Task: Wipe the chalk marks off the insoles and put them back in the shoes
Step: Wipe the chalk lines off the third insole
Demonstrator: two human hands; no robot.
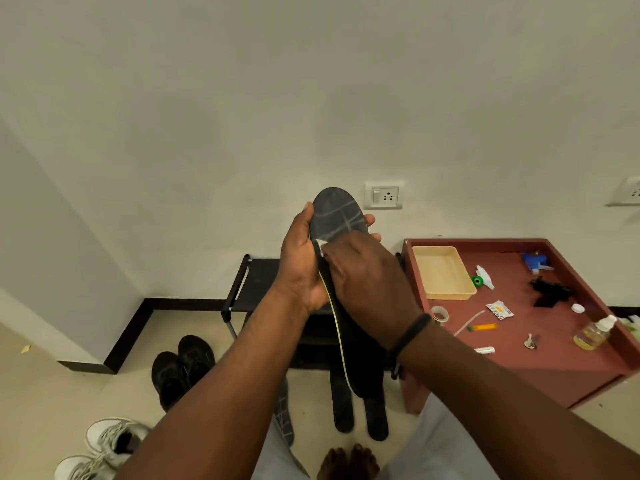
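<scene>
My left hand point(300, 268) grips a dark insole point(337, 216) by its middle and holds it upright in front of me; white chalk lines cross its toe end. My right hand point(363, 282) presses a small white wipe point(320, 244) against the insole's face, fingers curled over it. On the floor below lie two dark insoles point(360, 410) side by side and a chalk-gridded insole point(284, 414), partly hidden by my left arm. A pair of black shoes point(181, 367) stands to the left. A pair of white sneakers point(104, 448) sits at the bottom left.
A black shoe rack point(242, 289) stands against the wall behind my hands. To the right is a red-brown tabletop point(554, 358) with a cream tray point(443, 273), tape roll, oil bottle point(594, 332), keys and small items. My bare foot point(348, 462) shows at the bottom.
</scene>
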